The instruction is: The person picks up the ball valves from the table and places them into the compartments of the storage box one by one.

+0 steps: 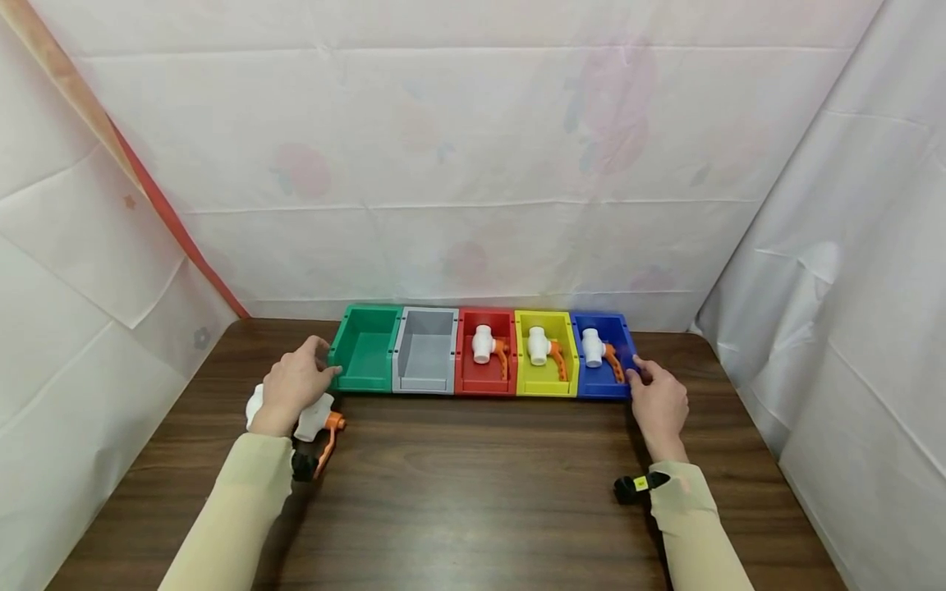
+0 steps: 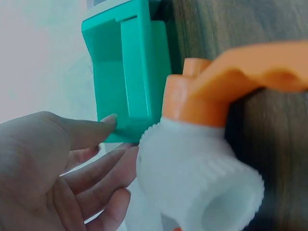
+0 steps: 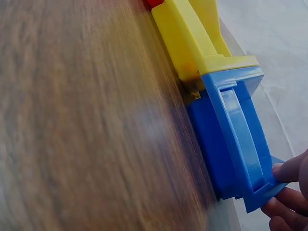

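Note:
A row of joined bins stands along the back of the table. My left hand (image 1: 291,382) pinches the outer side wall of the green bin (image 2: 108,72), thumb over the rim and fingers outside. At the other end, my right hand (image 1: 659,402) pinches the side wall of the blue bin (image 3: 216,144) the same way. White ball valves with orange handles lie one each in the red bin (image 1: 467,386), the yellow bin (image 1: 525,386) and the blue bin. Under my left wrist lies another ball valve (image 2: 192,159), partly hidden, with a further white piece (image 1: 254,404) beside it.
Between the green and red bins sits a grey bin (image 1: 426,349), with nothing in it, like the green one. A white patterned cloth (image 1: 473,164) hangs right behind the row. More white cloth (image 1: 850,328) encloses the sides of the brown wooden table (image 1: 473,492).

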The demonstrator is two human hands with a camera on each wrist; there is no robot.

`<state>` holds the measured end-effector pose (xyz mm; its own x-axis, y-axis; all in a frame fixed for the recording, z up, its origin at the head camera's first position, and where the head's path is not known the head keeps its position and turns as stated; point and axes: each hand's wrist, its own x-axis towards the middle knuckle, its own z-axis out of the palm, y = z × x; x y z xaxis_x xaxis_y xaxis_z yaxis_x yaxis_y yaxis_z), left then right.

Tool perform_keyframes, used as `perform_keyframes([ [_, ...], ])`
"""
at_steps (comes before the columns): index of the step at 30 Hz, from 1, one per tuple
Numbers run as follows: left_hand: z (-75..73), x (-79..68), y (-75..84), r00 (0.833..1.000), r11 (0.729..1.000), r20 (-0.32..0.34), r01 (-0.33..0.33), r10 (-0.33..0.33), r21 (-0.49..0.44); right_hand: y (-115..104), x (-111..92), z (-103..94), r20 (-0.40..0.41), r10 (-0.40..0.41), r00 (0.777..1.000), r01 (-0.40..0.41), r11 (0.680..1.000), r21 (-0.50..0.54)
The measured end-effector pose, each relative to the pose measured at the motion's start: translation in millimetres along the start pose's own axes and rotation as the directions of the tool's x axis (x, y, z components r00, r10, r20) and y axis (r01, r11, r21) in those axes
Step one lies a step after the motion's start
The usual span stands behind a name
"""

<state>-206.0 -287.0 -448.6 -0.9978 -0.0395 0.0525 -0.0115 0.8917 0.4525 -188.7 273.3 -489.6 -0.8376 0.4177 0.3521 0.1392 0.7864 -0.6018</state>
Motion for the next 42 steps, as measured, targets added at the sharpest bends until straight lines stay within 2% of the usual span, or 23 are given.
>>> perform_keyframes([
  [6,-8.1,-3.2,-3.9,0.999,0.999,0.03,-0.027,0.026,0.034,1,0,-0.8,0.0,0.005,1.0,-0.005,1.0,0.023],
  [10,-13.5,-6.8,-6.2,0.996,0.998,0.084,-0.037,0.033,0.043,0,1,-0.3,0.006,0.009,1.0,-0.009,1.0,0.029],
  [16,-20.7,-12.8,-11.5,0.982,0.996,0.185,-0.06,0.046,0.068,-1,3,2.0,0.018,-0.001,1.0,0.001,1.0,0.025],
  [23,-28.8,-21.9,-9.5,0.961,0.992,0.268,-0.096,0.072,0.08,-2,3,1.8,0.021,0.001,1.0,-0.002,0.999,0.033],
  [29,-32.7,-31.0,-7.5,0.935,0.99,0.336,-0.136,0.117,0.034,-2,3,0.8,0.028,-0.002,1.0,0.001,0.999,0.041],
  [36,-29.9,-39.8,-6.3,0.873,0.965,0.422,-0.263,0.245,-0.016,-1,3,-0.7,0.025,-0.004,1.0,0.002,0.999,0.045],
  [42,-26.4,-46.2,-2.6,0.842,0.95,0.457,-0.31,0.285,-0.02,2,2,-2.4,0.006,-0.02,1.0,0.019,0.999,0.045],
])
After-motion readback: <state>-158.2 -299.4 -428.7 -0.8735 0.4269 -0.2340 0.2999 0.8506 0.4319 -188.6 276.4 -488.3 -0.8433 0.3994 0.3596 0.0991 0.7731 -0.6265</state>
